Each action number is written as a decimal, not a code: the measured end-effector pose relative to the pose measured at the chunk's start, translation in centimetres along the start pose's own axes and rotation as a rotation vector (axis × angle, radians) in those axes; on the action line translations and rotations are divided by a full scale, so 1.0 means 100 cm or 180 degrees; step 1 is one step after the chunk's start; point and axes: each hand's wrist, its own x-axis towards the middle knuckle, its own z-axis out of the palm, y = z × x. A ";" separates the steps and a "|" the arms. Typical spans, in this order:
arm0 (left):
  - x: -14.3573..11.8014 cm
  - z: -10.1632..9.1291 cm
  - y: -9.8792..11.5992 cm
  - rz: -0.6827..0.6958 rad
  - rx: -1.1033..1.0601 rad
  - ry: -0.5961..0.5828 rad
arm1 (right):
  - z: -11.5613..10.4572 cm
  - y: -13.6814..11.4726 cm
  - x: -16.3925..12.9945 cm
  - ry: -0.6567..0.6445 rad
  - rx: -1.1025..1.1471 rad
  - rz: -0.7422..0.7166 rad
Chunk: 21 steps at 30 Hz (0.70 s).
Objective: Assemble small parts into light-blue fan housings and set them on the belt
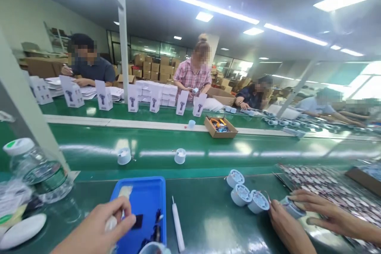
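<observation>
The green belt [208, 214] looks like smooth rubbery sheet, glossy enough to mirror the ceiling lights. Near left, the blue tray [149, 198] is shiny moulded plastic, and the water bottle [35, 170] is clear, thin plastic with a matt white cap. The 3 round spools [245, 192] near right appear pale matt plastic. Far off, the small open box [220, 127] is plain brown cardboard (dull, unprinted).
</observation>
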 end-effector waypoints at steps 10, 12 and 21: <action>0.217 0.062 0.067 0.1071 0.1564 0.0068 | -0.032 0.022 -0.034 -0.1822 0.1949 0.3216; 0.240 0.081 0.081 0.1047 0.1689 -0.0068 | -0.026 0.016 -0.018 -0.2076 0.2500 0.4172; 0.231 0.061 0.052 0.0927 0.2155 0.0284 | -0.045 -0.009 0.009 -0.2969 -0.0970 0.3301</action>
